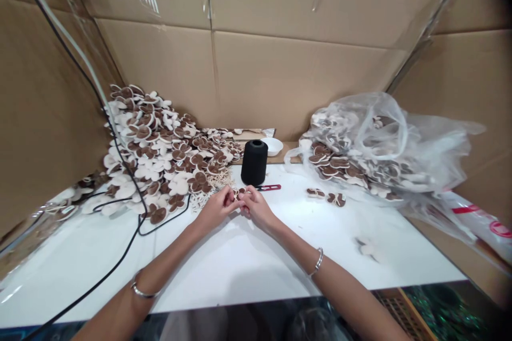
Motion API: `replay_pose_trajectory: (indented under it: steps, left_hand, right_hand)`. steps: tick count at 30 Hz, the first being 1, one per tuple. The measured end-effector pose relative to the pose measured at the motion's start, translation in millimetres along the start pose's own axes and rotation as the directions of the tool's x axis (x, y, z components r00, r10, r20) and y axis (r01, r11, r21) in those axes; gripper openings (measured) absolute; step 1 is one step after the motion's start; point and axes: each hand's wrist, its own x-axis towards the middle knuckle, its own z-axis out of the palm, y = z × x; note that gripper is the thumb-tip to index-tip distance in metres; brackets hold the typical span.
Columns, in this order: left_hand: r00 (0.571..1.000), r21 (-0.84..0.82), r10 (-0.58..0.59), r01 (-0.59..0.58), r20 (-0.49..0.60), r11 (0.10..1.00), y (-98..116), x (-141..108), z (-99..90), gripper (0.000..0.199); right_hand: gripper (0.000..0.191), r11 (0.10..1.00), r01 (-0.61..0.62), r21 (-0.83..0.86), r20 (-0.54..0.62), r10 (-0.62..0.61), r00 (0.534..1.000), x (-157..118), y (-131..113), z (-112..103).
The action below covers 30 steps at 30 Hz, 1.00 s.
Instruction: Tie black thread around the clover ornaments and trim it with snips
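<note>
Both my hands meet over the middle of the white table, fingertips pinched together. Between them is a small brown and cream fabric piece, mostly covered by fingers. My left hand grips its left side, and my right hand grips its right side. Just behind the fingers lie red-handled thread snips. A black cone of thread stands upright beyond them. To the right, two brown pieces with cream cord, a left one and a right one, rest on the table.
A tall heap of brown and cream flower-shaped pieces fills the left back. Clear plastic bags of similar pieces sit at right. A white bowl stands behind the cone. A black cable crosses the left side; cardboard walls enclose the table.
</note>
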Motion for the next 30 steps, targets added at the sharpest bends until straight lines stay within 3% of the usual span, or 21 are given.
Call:
replay_pose_trajectory:
  steps: [3, 9, 13, 17, 23, 30]
  left_hand:
    - [0.999, 0.155, 0.027, -0.034, 0.046, 0.987, 1, 1, -3.1, 0.033]
    - [0.984, 0.361, 0.145, -0.173, 0.104, 0.916, 2, 1, -6.9, 0.032]
    - [0.971, 0.380, 0.202, -0.236, 0.129, 0.894, -1, 0, -8.0, 0.035]
    - [0.975, 0.278, 0.193, -0.216, 0.110, 0.936, -4, 1, -5.0, 0.028]
    - [0.974, 0.380, 0.211, -0.227, 0.084, 0.897, -7, 2, -0.2, 0.025]
    - [0.995, 0.514, 0.103, -0.088, -0.002, 0.853, -5, 1, 4.6, 0.020]
  right_hand:
    - [0.037, 0.990, -0.099, 0.105, 0.014, 0.098, 0.995, 0, -3, 1]
    - [0.040, 0.969, -0.203, 0.139, 0.037, 0.199, 0.979, -2, -10, -2]
    - [0.037, 0.962, -0.237, 0.133, 0.073, 0.229, 0.971, -3, -11, 0]
    - [0.031, 0.964, -0.241, 0.112, 0.065, 0.235, 0.970, -3, -11, 1]
    - [0.030, 0.966, -0.242, 0.092, 0.082, 0.234, 0.969, -3, -9, -1]
    - [0.039, 0.996, -0.053, -0.072, -0.002, 0.053, 0.999, -4, 5, 11]
